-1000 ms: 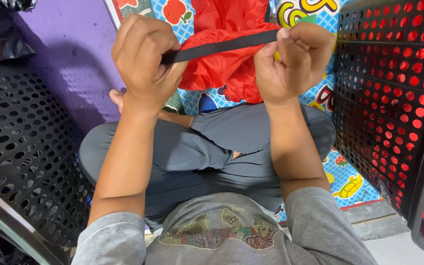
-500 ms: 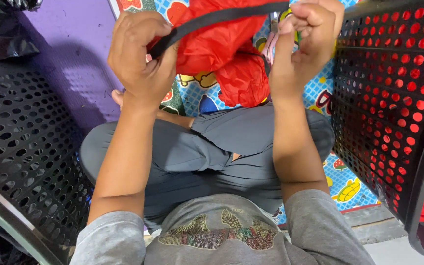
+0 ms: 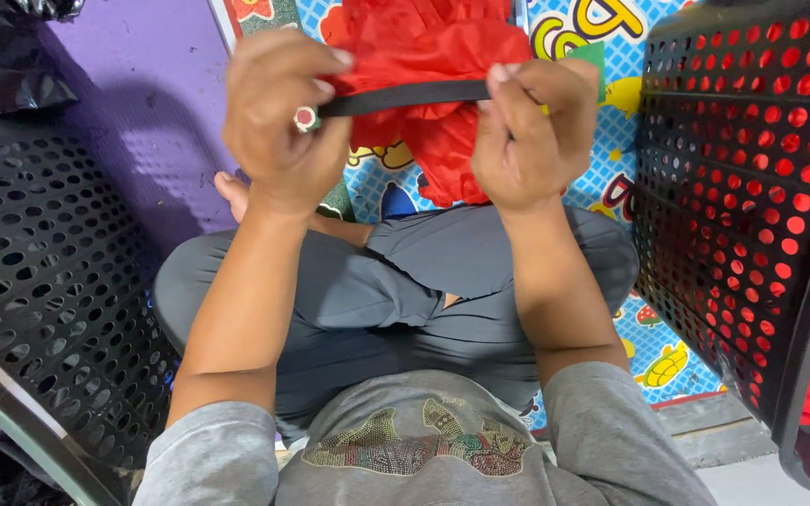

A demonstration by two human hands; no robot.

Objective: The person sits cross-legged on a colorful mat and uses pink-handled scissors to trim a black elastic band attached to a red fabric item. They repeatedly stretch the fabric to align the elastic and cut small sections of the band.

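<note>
Cartoon play mat [image 3: 677, 361] between perforated crates [image 3: 742, 187]

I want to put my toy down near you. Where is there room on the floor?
The purple mat is bare between the left black perforated basket and the cartoon-print mat. A small patch of that colourful mat shows between the crossed legs and the right basket. The middle is crowded: both hands stretch a black band on red cloth.
</note>
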